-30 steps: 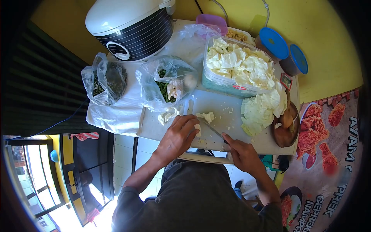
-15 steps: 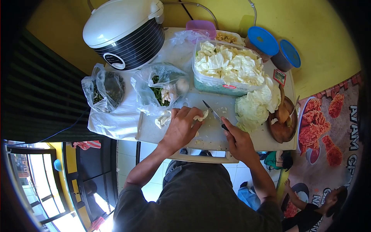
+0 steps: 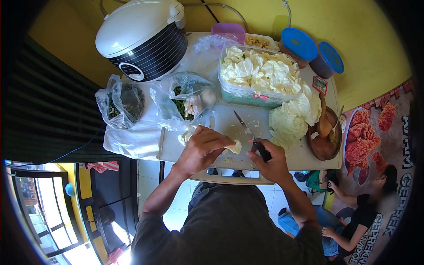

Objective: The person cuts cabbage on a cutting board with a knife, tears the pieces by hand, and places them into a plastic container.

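My left hand (image 3: pixel 201 149) is closed, pinching a pale cabbage piece (image 3: pixel 234 146) between thumb and fingers, above the near part of the table. In my right hand (image 3: pixel 271 162) is a knife (image 3: pixel 244 123) with a dark handle, its blade pointing away and to the left. Small cabbage scraps lie around the blade on a white cutting board (image 3: pixel 221 115). A partly cut cabbage head (image 3: pixel 287 123) rests to the right of the knife. Behind it, a clear plastic container (image 3: pixel 247 98) is heaped with torn cabbage leaves (image 3: pixel 260 70).
A rice cooker (image 3: pixel 145 44) stands at the back left, before plastic bags of greens (image 3: pixel 121 104) and garlic (image 3: pixel 192 107). Blue-lidded tubs (image 3: pixel 300 44) are at the back right. A stone mortar (image 3: pixel 324 141) with a pestle sits at the right edge. Another person (image 3: pixel 362 216) sits at lower right.
My left hand has drawn slightly nearer with the cabbage piece. My right hand has shifted its hold, so more of the knife handle shows. The other person has come further into view.
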### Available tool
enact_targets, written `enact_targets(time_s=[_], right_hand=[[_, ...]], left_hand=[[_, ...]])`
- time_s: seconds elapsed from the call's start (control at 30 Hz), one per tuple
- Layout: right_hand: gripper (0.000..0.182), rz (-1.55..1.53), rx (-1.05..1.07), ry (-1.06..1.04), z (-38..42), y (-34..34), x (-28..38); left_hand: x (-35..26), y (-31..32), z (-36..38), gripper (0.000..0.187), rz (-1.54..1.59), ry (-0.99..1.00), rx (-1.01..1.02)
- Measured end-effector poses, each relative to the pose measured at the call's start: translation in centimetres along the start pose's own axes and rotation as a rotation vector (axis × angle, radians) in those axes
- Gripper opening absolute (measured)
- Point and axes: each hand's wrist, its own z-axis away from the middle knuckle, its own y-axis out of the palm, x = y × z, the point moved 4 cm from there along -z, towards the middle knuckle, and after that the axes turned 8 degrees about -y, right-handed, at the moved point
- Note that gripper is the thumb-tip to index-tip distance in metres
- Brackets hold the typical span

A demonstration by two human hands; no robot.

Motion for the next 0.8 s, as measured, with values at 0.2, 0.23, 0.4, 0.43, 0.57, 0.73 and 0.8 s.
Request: enact_targets(time_s=[0.2,0.23,0.4,0.43,0.57,0.73,0.8], right_hand=[[0.023,-0.014,-0.018,-0.190,-1.6,1.0,0.8],[0.020,0.007,0.004,-0.154,-1.4,1.1,0.4],[0.012,-0.020,-0.059,-0.199,-1.2,0.8,0.6],[0.012,-0.021,-0.055,-0.173,-1.2,0.9,0.8],[0.015,-0.152,-0.132,-0.004,-0.8,1.4,0.0],[0.018,-0.236,-0.195,0.032,-1.3,1.9,0.0],[0.018,-0.246,-0.206,0.103,-1.4,1.9,-0.3]], left_hand=[[-0.4,0.5,0.1,0.035,0.057,-0.014,-0.020],[-0.2,0.6,0.3,0.035,0.070,-0.030,-0.034],[0.9,1.0,1.1,0.030,0.234,-0.156,-0.161],[0.9,1.1,1.1,0.028,0.277,-0.184,-0.183],[1.4,2.9,1.3,0.021,0.756,-0.332,-0.065],[0.7,2.2,0.7,0.020,0.956,-0.549,0.035],[1.1,2.0,0.6,0.021,0.854,-0.572,0.037]])
